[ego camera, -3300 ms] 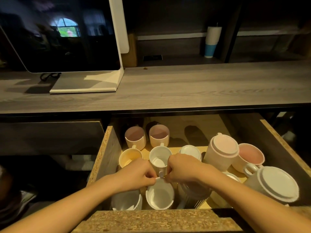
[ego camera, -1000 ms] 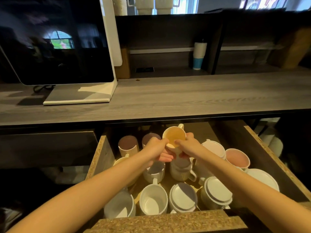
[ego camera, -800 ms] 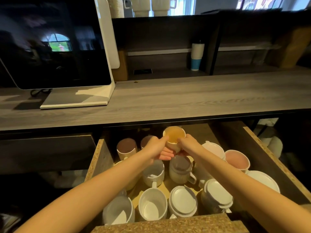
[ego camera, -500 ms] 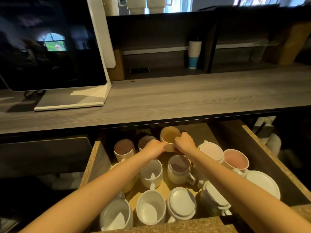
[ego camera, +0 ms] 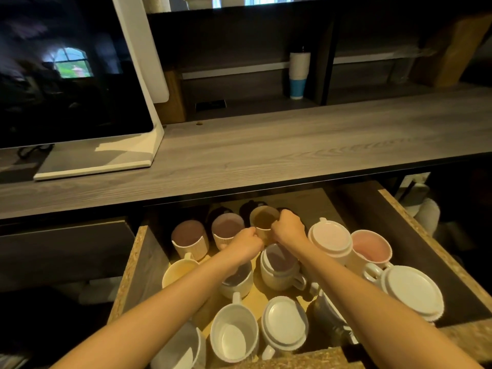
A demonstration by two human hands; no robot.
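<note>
- Both hands reaching deep into the open drawer (ego camera: 131,262), clasping a yellow mug (ego camera: 263,217) in the back row.
- Left hand (ego camera: 246,245): fingers curled tight against the mug's near-left side, gripping there; handle or wall, cannot tell which.
- Right hand (ego camera: 288,227): fingers wrapped over the mug's right rim and side.
- Yellow mug upright, mouth up, just right of two ribbed pink-lined mugs (ego camera: 227,230) in the same row.
- Resting on the drawer floor or held just off it: cannot tell, base hidden by the hands.
- Under the wrists: a beige mug (ego camera: 279,267), handle pointing right, and a white mug (ego camera: 237,282) partly covered by the left forearm.
- Further right: a lidded pink mug (ego camera: 330,238), an open pink mug (ego camera: 371,249), a large white lidded mug (ego camera: 412,288).
- Front row: an open white mug (ego camera: 234,334) beside a lidded white one (ego camera: 285,322).
- Above the drawer: a grey wood-grain worktop (ego camera: 292,147) carrying a dark monitor (ego camera: 74,75) on a white stand.
- On the shelf behind: a stack of paper cups (ego camera: 299,73).
</note>
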